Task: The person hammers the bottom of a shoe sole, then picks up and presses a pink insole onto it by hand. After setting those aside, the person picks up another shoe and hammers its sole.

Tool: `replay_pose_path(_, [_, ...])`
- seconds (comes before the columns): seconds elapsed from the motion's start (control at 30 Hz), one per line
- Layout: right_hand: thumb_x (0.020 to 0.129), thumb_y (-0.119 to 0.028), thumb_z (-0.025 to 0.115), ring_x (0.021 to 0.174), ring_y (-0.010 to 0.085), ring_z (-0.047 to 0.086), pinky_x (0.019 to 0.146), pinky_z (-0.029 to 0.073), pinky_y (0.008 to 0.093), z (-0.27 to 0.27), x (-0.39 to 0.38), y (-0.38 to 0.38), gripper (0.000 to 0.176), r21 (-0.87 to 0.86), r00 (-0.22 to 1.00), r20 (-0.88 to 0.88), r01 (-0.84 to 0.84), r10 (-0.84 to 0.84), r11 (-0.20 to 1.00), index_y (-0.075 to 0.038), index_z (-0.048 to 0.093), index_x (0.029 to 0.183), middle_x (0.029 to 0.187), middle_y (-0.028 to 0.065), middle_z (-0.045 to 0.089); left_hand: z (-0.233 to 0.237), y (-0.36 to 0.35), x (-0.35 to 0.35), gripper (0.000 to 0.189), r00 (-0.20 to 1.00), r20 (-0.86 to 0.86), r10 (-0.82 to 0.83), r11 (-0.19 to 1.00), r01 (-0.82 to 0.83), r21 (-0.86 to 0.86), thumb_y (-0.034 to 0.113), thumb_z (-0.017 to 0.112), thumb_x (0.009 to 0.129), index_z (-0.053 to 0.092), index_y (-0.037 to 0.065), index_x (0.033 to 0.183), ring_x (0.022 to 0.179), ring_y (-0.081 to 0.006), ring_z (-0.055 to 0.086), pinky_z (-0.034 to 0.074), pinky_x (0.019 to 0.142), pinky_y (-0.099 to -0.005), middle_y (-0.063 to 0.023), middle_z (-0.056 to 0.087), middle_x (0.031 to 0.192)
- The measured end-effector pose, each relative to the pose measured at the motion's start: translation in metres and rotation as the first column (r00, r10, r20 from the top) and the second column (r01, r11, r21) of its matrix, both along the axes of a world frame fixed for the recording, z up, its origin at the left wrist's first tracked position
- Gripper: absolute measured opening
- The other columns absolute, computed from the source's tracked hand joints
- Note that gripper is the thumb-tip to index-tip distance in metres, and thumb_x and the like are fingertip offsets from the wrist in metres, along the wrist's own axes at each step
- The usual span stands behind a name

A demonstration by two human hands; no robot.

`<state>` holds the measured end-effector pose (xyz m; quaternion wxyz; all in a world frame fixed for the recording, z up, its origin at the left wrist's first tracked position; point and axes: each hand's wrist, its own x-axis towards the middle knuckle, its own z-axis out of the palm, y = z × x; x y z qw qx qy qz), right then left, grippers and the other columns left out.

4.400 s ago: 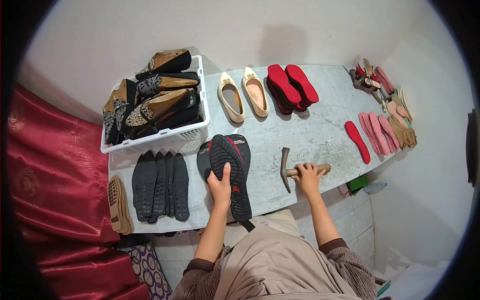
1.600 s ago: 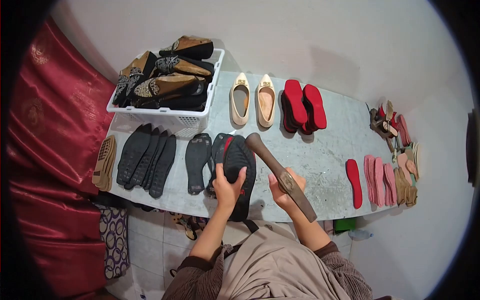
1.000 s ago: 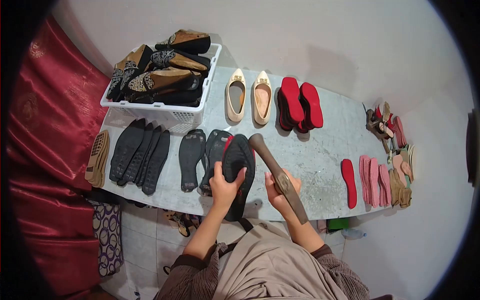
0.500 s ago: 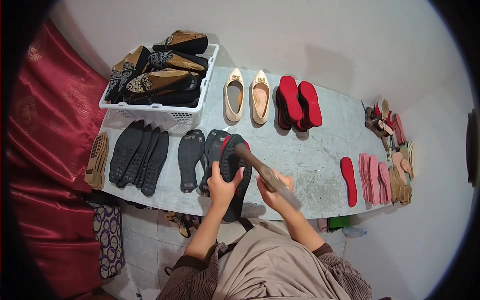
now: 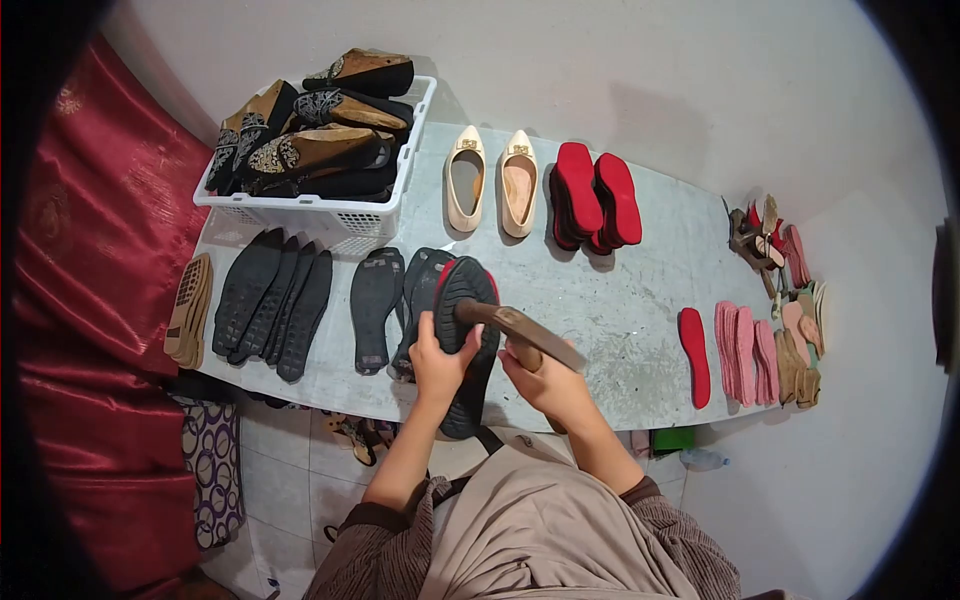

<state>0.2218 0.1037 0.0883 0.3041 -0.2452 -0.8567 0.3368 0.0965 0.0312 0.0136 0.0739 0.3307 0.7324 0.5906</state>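
My left hand grips a black ribbed shoe sole by its side, fingers on one edge and thumb on the other. The sole is held upright at the table's front edge, with red showing along its upper rim. My right hand is wrapped round the handle of a hammer. The hammer's brown head overlaps the upper part of the sole. Just behind the held sole are flat black soles lying on the table, partly covered by it.
A white basket of dark embroidered shoes stands at the back left. Cream shoes and stacked red insoles are behind my hands. More black soles and tan soles lie left; a red insole and pink insoles lie right.
The hammer has turned in my right hand, its head now lower and across the sole. My left hand still holds the sole in nearly the same spot.
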Motion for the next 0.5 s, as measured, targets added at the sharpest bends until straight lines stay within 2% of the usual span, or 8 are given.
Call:
replay_pose_path(0.03, [0.074, -0.005, 0.063, 0.052, 0.0285, 0.057, 0.048, 0.044, 0.0308, 0.004, 0.001, 0.003, 0.013, 0.091, 0.999, 0.027, -0.031, 0.029, 0.995, -0.004, 0.06, 0.086, 0.06, 0.011, 0.055, -0.002, -0.001, -0.002, 0.04, 0.999, 0.024, 0.04, 0.996, -0.039, -0.075, 0.021, 0.077, 0.071, 0.048, 0.0, 0.09, 0.06, -0.0291, 0.065, 0.049, 0.052, -0.034, -0.0173, 0.062, 0.069])
replay_pose_path(0.1, [0.074, -0.005, 0.062, 0.052, 0.0279, 0.058, 0.049, 0.045, 0.0309, -0.006, 0.001, 0.001, 0.013, 0.113, 1.0, -0.002, -0.011, 0.011, 0.994, -0.004, 0.061, 0.087, 0.062, 0.0114, 0.056, 0.0, 0.0, -0.006, 0.04, 1.0, 0.008, 0.015, 1.0, -0.015, 0.002, 0.021, 0.077, 0.07, 0.048, 0.0, 0.09, 0.062, -0.0287, 0.066, 0.049, 0.054, -0.0337, -0.0164, 0.063, 0.069])
replay_pose_path(0.17, [0.076, -0.004, 0.061, 0.051, 0.0306, 0.057, 0.049, 0.045, 0.0315, -0.021, 0.0, -0.005, 0.011, -0.042, 0.982, -0.167, 0.078, -0.084, 0.996, -0.004, 0.06, 0.087, 0.062, 0.0125, 0.056, 0.006, -0.002, -0.007, 0.04, 0.999, 0.043, 0.012, 0.999, -0.013, 0.034, 0.021, 0.077, 0.071, 0.048, 0.0, 0.089, 0.064, -0.0286, 0.066, 0.05, 0.056, -0.0336, -0.0162, 0.064, 0.07])
replay_pose_path(0.23, [0.076, -0.005, 0.061, 0.051, 0.034, 0.055, 0.048, 0.045, 0.0317, -0.019, -0.003, 0.008, 0.006, 0.023, 0.998, -0.057, 0.013, -0.012, 1.0, -0.004, 0.058, 0.082, 0.06, 0.0136, 0.054, -0.004, 0.002, -0.003, 0.042, 0.999, 0.032, 0.005, 0.995, -0.008, 0.097, 0.021, 0.077, 0.07, 0.049, -0.002, 0.092, 0.063, -0.0295, 0.066, 0.05, 0.056, -0.034, -0.0174, 0.064, 0.071])
replay_pose_path(0.3, [0.077, -0.005, 0.06, 0.051, 0.0363, 0.054, 0.046, 0.044, 0.0315, -0.011, -0.007, 0.01, 0.004, -0.079, 0.998, 0.003, 0.065, -0.065, 0.995, -0.005, 0.056, 0.079, 0.058, 0.014, 0.052, -0.018, 0.0, -0.001, 0.047, 0.996, -0.034, 0.078, 0.996, -0.077, 0.036, 0.023, 0.077, 0.07, 0.05, -0.005, 0.097, 0.063, -0.0311, 0.065, 0.05, 0.056, -0.0352, -0.0182, 0.063, 0.07])
replay_pose_path(0.37, [0.077, -0.006, 0.06, 0.05, 0.0356, 0.054, 0.046, 0.044, 0.0317, -0.016, -0.005, 0.005, 0.006, -0.06, 0.995, -0.054, 0.08, -0.083, 0.995, -0.004, 0.055, 0.076, 0.056, 0.0136, 0.052, -0.02, 0.001, -0.007, 0.049, 0.994, -0.044, 0.1, 0.995, -0.099, 0.025, 0.023, 0.076, 0.071, 0.05, -0.007, 0.099, 0.063, -0.0315, 0.065, 0.049, 0.056, -0.0356, -0.0187, 0.063, 0.071])
replay_pose_path(0.43, [0.078, -0.008, 0.063, 0.046, 0.026, 0.053, 0.046, 0.042, 0.0296, -0.031, -0.001, -0.003, 0.01, 0.022, 0.977, -0.167, 0.135, -0.13, 0.991, -0.002, 0.06, 0.085, 0.058, 0.011, 0.052, -0.023, -0.006, -0.005, 0.051, 0.992, -0.035, 0.118, 0.993, -0.119, -0.014, 0.024, 0.076, 0.071, 0.05, -0.008, 0.101, 0.064, -0.0319, 0.065, 0.049, 0.057, -0.036, -0.0191, 0.063, 0.072])
replay_pose_path(0.5, [0.078, -0.007, 0.063, 0.044, 0.0232, 0.052, 0.045, 0.041, 0.029, -0.027, 0.0, 0.001, 0.009, 0.027, 0.992, -0.099, 0.078, -0.075, 0.997, -0.002, 0.059, 0.083, 0.058, 0.0097, 0.051, -0.022, 0.0, -0.01, 0.05, 0.993, 0.024, 0.114, 0.992, -0.115, 0.055, 0.023, 0.076, 0.07, 0.05, -0.008, 0.1, 0.063, -0.0317, 0.065, 0.049, 0.056, -0.0364, -0.0192, 0.062, 0.07])
